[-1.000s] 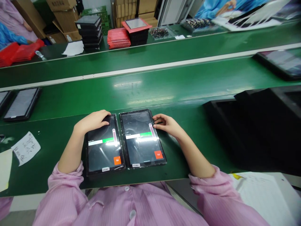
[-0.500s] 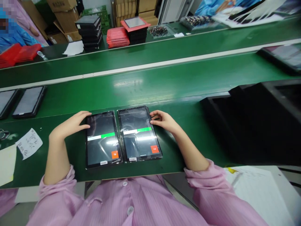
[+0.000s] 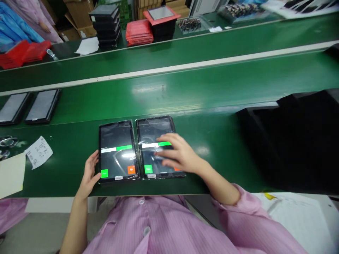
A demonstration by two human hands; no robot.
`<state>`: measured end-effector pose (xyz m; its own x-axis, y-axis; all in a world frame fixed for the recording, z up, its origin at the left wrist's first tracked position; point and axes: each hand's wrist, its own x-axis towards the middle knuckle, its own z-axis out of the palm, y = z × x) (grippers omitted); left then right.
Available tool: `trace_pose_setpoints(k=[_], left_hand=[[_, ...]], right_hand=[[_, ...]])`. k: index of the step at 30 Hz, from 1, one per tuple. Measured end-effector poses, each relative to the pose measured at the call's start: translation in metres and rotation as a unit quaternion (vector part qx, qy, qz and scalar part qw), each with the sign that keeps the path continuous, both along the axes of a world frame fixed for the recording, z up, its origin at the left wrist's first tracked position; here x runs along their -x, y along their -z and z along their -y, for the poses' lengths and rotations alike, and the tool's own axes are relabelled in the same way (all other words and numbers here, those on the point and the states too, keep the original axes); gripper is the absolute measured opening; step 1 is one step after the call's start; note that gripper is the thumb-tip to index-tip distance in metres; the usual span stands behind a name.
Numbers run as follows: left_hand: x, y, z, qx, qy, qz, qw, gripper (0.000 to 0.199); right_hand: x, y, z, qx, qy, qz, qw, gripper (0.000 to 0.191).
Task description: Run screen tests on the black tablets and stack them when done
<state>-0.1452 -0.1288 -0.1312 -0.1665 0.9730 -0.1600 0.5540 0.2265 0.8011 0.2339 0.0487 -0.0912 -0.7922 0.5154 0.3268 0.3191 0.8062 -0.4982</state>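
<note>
Two tablets lie side by side on the green bench, screens up and lit. The left tablet shows a white and green bar, a green button at lower left and an orange one at lower right. My left hand is at its left edge, fingers along the side and thumb tip by the green button; the hand is open. Over the right tablet, my right hand hovers open with spread fingers, hiding part of the bar and most of the orange button. Whether its fingertips touch the glass I cannot tell.
Two more tablets lie at far left, above a handwritten note and pale paper. A large black tray-like object fills the right side. Across the bench are stacked black devices and red sleeves.
My left hand has slid from the left tablet's upper corner down its side. My right hand has moved from the right tablet's edge over its screen. Green buttons now show on both screens.
</note>
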Motion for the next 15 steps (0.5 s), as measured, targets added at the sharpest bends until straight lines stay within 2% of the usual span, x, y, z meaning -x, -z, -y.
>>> trace_pose_setpoints(k=[2, 4, 5, 7, 9, 11, 12, 15], left_hand=[[0.003, 0.002, 0.002, -0.018, 0.024, -0.017, 0.999, 0.083], [0.01, -0.001, 0.002, -0.044, 0.053, -0.044, 0.997, 0.083], [0.013, -0.005, -0.001, -0.055, 0.069, -0.059, 0.994, 0.084], [0.017, -0.017, -0.014, -0.063, 0.101, -0.098, 0.988, 0.082], [0.015, -0.032, -0.04, -0.052, 0.143, -0.172, 0.973, 0.071], [0.003, -0.045, -0.077, -0.049, 0.194, -0.268, 0.942, 0.057], [-0.006, -0.049, -0.098, -0.06, 0.217, -0.312, 0.923, 0.055], [-0.037, -0.057, -0.158, -0.074, 0.273, -0.383, 0.88, 0.061]], right_hand=[[0.01, 0.003, 0.016, -0.022, -0.098, 0.048, 0.994, 0.038], [0.015, 0.008, 0.024, -0.045, -0.134, 0.062, 0.988, 0.042], [0.015, 0.01, 0.024, -0.055, -0.13, 0.053, 0.989, 0.042], [0.01, 0.014, 0.015, -0.056, -0.067, 0.012, 0.996, 0.041], [0.002, 0.021, -0.003, -0.02, 0.072, -0.047, 0.996, 0.04], [-0.007, 0.031, -0.024, 0.052, 0.215, -0.105, 0.97, 0.042], [-0.01, 0.038, -0.034, 0.095, 0.264, -0.128, 0.951, 0.042], [-0.016, 0.059, -0.059, 0.206, 0.314, -0.177, 0.91, 0.04]])
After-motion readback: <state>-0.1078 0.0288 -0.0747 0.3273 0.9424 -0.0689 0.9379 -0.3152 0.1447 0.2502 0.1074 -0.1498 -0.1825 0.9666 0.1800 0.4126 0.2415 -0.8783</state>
